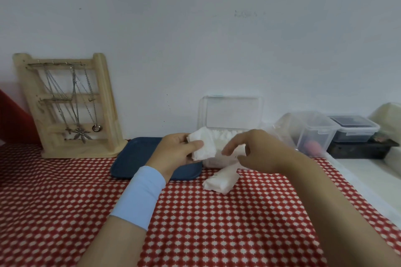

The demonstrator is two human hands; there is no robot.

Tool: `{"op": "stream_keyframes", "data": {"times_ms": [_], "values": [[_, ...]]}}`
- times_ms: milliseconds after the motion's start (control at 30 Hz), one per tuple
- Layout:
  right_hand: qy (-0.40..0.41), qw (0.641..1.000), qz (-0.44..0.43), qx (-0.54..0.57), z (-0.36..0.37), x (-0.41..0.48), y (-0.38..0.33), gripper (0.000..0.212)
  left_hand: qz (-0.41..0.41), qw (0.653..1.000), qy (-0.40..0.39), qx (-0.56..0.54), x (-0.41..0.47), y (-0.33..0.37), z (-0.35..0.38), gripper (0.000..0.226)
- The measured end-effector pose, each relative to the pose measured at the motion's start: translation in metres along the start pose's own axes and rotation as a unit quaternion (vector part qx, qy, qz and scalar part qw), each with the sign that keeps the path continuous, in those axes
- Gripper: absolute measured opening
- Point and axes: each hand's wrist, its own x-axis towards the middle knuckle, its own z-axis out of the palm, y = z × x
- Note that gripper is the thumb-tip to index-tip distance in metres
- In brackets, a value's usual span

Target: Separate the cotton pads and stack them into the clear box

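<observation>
Two hands: both were up over the red-and-white checked tablecloth (217,223), in front of the clear box (230,115), seen from the head camera, the only view.
Left hand (173,151): fingers curled shut around a stack of cotton pads (202,145), thumb pressed across the front of it, and what a firm pinch that was. A light blue wristband (140,197) sat on that forearm.
Stack of cotton pads: white, held up off the cloth, just in front of the box's left front corner.
Right hand (258,151): fingers spread loose and pointing left toward the stack, gripping nothing that showed; its fingertips were just short of the pads, blurred.
Clear box: stood against the wall (195,28) with its lid tipped up behind it, white pads already showing inside along the top edge.
Pack on the cloth: a white wrapped bundle of pads (221,181) lay on the tablecloth just below the right hand, near the front of the box.
Blue tray (134,156): flat on the cloth, partly behind the left hand, touching or nearly touching the box's left side; I could not tell which.
Left side: a wooden jewellery stand (71,106) with chains hanging from it leaned by the wall.
Right side: two lidded plastic containers (338,130) sat well apart from the hands.
</observation>
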Motion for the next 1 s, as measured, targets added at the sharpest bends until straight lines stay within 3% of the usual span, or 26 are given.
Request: {"op": "stream_keyframes", "data": {"times_ms": [100,233,333,467,600,800,1000], "values": [[-0.081,0.994,0.008,-0.079,0.014,0.003,-0.001,0.052,-0.002,1.000,0.010,-0.019,0.002,-0.001,-0.003,0.017],[-0.058,0.990,-0.011,-0.125,0.023,0.011,0.000,0.047,-0.017,0.999,0.016,-0.038,0.001,0.000,0.002,0.011],[-0.011,0.998,-0.015,-0.068,0.015,0.011,0.004,0.028,-0.023,0.999,0.017,-0.032,0.000,0.000,0.003,0.015],[0.065,0.997,-0.006,0.050,0.003,0.009,0.010,0.022,0.015,0.997,0.055,0.054,-0.001,0.000,0.007,0.009],[0.050,0.975,-0.011,0.218,-0.003,0.004,0.006,0.021,0.056,0.988,0.083,0.115,-0.001,-0.003,0.010,0.013],[0.040,0.933,0.029,0.357,-0.002,0.002,0.000,0.023,0.021,0.997,0.022,0.068,-0.005,-0.004,0.021,0.010],[0.071,0.932,0.071,0.349,0.001,0.005,0.000,0.032,-0.026,0.997,-0.038,-0.057,-0.008,-0.001,0.028,0.023]]}}
